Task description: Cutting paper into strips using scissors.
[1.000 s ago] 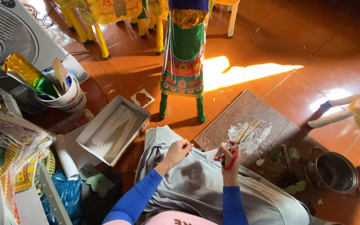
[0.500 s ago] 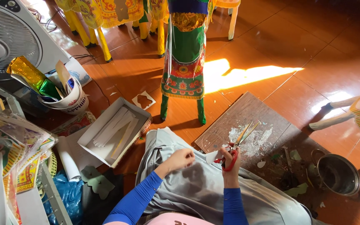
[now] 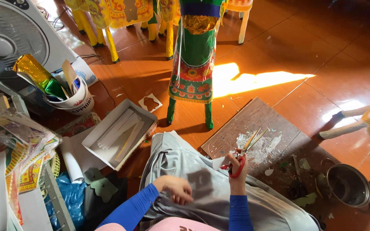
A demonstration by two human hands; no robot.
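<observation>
While the person sits on the red-brown tiled floor (image 3: 305,64) with grey-trousered legs drawn up, the right hand (image 3: 237,169) is raised in front of them, closed around the red handles of a pair of scissors (image 3: 244,154). The pale blades point up and to the right, slightly parted, and a small white scrap of paper (image 3: 217,162) sits just left of the handles, touching them — whether the hand itself pinches it, I cannot tell. The left hand (image 3: 175,189) rests low on the grey trousers (image 3: 202,188), fingers curled loosely downward, holding nothing that I can see; it is well apart from the scissors.

Just beyond the right hand lies a dark wooden board (image 3: 258,132), smeared white near its middle, with green paper bits scattered on its right part. At the near right end of the board stands a metal pot (image 3: 348,185). To the left of the legs sits an open white cardboard box (image 3: 118,132) with white paper strips lying in it, and near it a rolled white sheet (image 3: 71,160). Farther left, a white bucket (image 3: 76,100) holds gold and green foil rolls — a fan (image 3: 9,36) stands behind it. Straight ahead, beyond the knees, stands a green paper figure on legs (image 3: 192,64), with yellow ones (image 3: 103,17) behind it to the left.
</observation>
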